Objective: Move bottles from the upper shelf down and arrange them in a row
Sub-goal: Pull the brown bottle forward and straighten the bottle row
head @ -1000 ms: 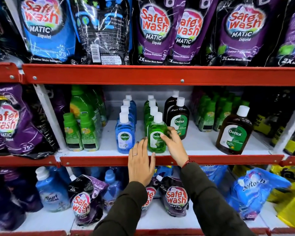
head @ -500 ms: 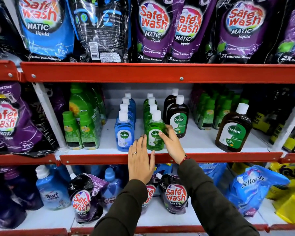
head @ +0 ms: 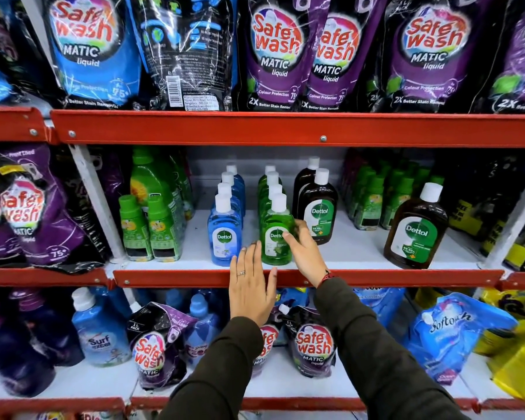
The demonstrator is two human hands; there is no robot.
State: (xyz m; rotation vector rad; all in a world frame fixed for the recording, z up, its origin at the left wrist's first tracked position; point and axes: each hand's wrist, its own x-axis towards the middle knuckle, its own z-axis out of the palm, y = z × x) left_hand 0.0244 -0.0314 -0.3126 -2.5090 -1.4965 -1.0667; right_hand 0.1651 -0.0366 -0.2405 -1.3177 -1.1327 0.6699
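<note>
On the white middle shelf [head: 355,247] Dettol bottles stand in rows that run front to back: a blue row led by a blue bottle [head: 224,234], a green row led by a green bottle [head: 275,231], and two brown bottles [head: 319,207] behind. My right hand [head: 303,253] rests its fingers on the front green bottle's right side and label. Held flat with fingers together, my left hand [head: 250,286] lies in front of the red shelf edge, its fingertips near the green bottle's lower left. A larger brown Dettol bottle [head: 416,228] stands alone at the right.
Small green bottles [head: 149,228] stand to the left of the blue row, and more green bottles [head: 376,201] to the right. Safe Wash pouches [head: 273,53] fill the top shelf. Pouches and Surf bottles [head: 99,331] crowd the bottom shelf. A red beam [head: 285,128] spans above.
Both hands stay at the front green bottle. The view has shifted slightly, and my left hand's fingertips have crept a little closer to the bottle's base.
</note>
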